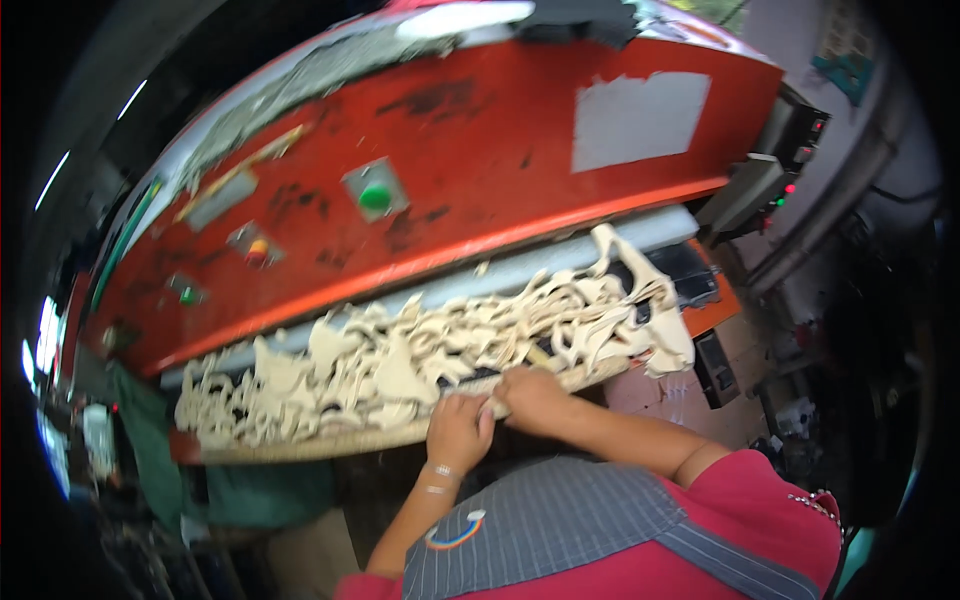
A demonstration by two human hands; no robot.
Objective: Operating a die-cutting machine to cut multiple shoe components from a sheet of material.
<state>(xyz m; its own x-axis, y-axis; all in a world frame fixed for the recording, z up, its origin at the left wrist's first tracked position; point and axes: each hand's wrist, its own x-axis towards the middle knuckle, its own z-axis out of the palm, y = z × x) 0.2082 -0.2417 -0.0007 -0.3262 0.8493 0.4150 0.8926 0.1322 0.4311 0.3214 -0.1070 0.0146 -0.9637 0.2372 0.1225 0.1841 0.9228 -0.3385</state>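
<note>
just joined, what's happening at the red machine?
A person stands at a big red press with a green button on its front. The bed below it is covered with a cream-coloured sheet cut full of holes, leaving a web of scraps. Both hands are at the sheet's near edge: the left hand and the right hand are closed on it side by side. The sheet's right end hangs off the bed.

Head camera looks down, close, tilted, over the red press (450, 170).
</note>
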